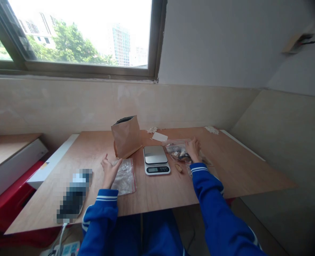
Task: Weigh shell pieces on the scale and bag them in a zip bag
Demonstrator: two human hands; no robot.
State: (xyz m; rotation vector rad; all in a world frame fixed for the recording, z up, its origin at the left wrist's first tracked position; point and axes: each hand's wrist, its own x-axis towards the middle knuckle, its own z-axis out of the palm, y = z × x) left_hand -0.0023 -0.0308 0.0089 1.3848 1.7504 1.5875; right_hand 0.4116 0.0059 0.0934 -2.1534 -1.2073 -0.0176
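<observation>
While the left hand (109,171) spreads open beside a clear bag (125,179), the right hand (193,149) closes on a filled bag (176,151).

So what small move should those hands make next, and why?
Probably the right hand should slide the clear plastic bag under it onto the digital scale, since the scale's platform is bare and sits right beside that bag.

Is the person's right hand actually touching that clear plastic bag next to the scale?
Touching. The head view shows the right hand lying over the right end of the clear bag, with no gap between fingers and plastic.
</observation>
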